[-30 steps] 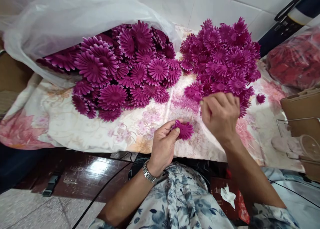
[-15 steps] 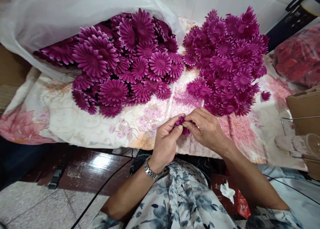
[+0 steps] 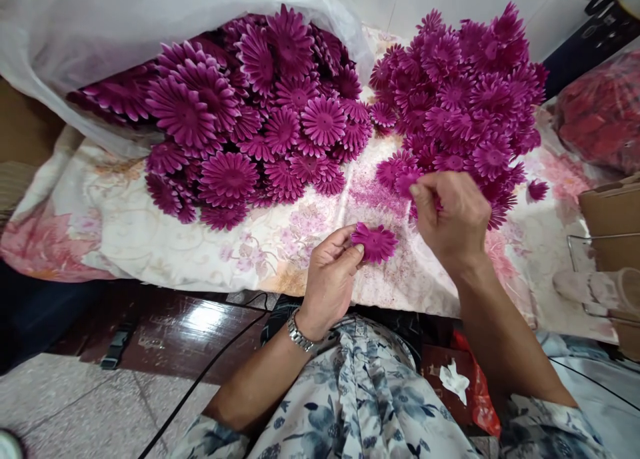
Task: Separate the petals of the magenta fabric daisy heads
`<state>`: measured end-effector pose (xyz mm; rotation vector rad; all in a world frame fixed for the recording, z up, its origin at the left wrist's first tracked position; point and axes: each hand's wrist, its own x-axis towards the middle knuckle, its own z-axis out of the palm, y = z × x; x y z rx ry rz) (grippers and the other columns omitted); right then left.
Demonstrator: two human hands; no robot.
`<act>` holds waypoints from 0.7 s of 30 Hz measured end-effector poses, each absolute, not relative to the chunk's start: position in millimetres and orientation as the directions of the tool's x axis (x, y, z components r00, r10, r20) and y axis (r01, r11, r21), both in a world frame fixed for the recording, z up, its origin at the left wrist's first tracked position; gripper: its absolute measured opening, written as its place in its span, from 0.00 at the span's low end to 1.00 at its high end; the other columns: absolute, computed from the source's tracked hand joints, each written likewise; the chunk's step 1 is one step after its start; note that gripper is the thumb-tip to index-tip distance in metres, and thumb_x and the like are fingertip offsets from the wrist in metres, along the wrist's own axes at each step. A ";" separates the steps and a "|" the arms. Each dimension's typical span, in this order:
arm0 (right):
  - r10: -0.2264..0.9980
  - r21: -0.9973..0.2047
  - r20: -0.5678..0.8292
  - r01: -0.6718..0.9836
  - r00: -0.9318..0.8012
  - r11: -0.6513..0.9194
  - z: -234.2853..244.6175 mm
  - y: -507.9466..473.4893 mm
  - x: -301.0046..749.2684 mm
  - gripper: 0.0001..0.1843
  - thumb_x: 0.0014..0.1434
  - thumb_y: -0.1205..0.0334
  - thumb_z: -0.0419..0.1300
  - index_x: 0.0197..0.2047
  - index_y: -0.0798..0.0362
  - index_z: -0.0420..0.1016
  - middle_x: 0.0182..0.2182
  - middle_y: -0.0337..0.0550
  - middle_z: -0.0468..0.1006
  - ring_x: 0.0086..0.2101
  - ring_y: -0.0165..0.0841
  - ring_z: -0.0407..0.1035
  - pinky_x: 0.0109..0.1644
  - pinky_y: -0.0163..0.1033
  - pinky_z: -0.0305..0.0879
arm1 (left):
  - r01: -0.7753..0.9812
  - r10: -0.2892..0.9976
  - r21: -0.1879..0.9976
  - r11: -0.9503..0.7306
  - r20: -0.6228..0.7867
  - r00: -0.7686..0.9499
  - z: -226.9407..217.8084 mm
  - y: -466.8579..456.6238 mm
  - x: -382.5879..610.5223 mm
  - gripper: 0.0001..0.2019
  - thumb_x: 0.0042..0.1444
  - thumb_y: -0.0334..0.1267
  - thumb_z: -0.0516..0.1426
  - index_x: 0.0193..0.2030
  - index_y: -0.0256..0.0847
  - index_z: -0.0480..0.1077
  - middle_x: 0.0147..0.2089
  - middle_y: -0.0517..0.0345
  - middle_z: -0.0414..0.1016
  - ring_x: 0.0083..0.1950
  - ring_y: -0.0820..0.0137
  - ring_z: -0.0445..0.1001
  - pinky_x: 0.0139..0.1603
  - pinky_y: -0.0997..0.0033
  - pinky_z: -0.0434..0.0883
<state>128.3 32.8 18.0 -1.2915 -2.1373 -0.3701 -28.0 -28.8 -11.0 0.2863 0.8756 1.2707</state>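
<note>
My left hand (image 3: 330, 275) pinches a small stack of magenta fabric flower heads (image 3: 375, 242) over the near edge of a floral cloth (image 3: 150, 245). My right hand (image 3: 453, 215) is raised to the right of it, at the foot of the right heap of magenta flowers (image 3: 460, 99), its fingers closed on a flower (image 3: 407, 179) from that heap. A second, larger-petalled heap (image 3: 250, 112) spills from a clear plastic bag (image 3: 125, 25) at the left.
A bag of red petals (image 3: 600, 112) lies at the far right, with a cardboard box (image 3: 610, 209) and a wire rack (image 3: 600, 272) below it. A dark wooden board (image 3: 175, 332) and a cable run under the cloth's near edge.
Half a second ago both hands met on the flower stack in front of me. My right hand has since lifted away to the right heap; the left keeps the stack.
</note>
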 end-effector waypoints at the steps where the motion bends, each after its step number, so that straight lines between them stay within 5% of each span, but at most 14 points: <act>1: 0.717 -0.058 0.627 0.900 -0.305 0.433 19.7 35.4 131.6 0.06 0.62 0.60 0.55 0.36 0.53 0.71 0.31 0.44 0.75 0.33 0.34 0.67 0.36 0.40 0.59 | -0.713 0.908 0.623 0.323 -0.415 0.048 -10.7 -28.8 -28.5 0.10 0.40 0.31 0.64 0.33 0.39 0.76 0.31 0.60 0.77 0.32 0.75 0.72 0.38 0.74 0.69; 4: 0.768 -0.143 0.538 0.860 -0.348 0.490 23.1 30.6 130.9 0.10 0.59 0.57 0.58 0.41 0.53 0.71 0.36 0.47 0.75 0.39 0.37 0.66 0.41 0.43 0.60 | -0.704 0.907 0.628 0.332 -0.417 0.056 -9.9 -28.6 -29.3 0.10 0.41 0.30 0.63 0.35 0.38 0.76 0.31 0.60 0.77 0.31 0.76 0.71 0.37 0.76 0.68; 9: 0.738 -0.436 0.359 0.597 -0.571 0.673 11.4 5.4 110.4 0.04 0.58 0.65 0.59 0.33 0.53 0.66 0.26 0.38 0.71 0.29 0.29 0.64 0.35 0.35 0.61 | -0.687 0.911 0.644 0.337 -0.407 0.066 -12.1 -29.5 -27.8 0.12 0.43 0.31 0.63 0.37 0.39 0.78 0.34 0.58 0.78 0.34 0.76 0.72 0.37 0.78 0.67; 16: 0.795 -0.571 0.340 0.561 -0.502 0.599 3.9 -2.0 108.0 0.06 0.55 0.73 0.56 0.30 0.53 0.67 0.24 0.37 0.70 0.27 0.28 0.65 0.32 0.33 0.61 | -0.643 0.939 0.711 0.286 -0.340 0.042 -18.9 -33.5 -26.5 0.13 0.43 0.32 0.64 0.39 0.42 0.79 0.41 0.57 0.80 0.44 0.72 0.75 0.48 0.75 0.68; 21: 0.872 -0.704 0.200 0.553 -0.447 0.445 13.8 -0.9 109.9 0.05 0.55 0.69 0.59 0.28 0.53 0.68 0.22 0.34 0.72 0.24 0.25 0.66 0.29 0.30 0.61 | -0.652 0.943 0.706 0.277 -0.329 0.044 -19.3 -31.6 -27.5 0.13 0.42 0.31 0.65 0.38 0.43 0.79 0.40 0.58 0.81 0.41 0.72 0.75 0.46 0.75 0.70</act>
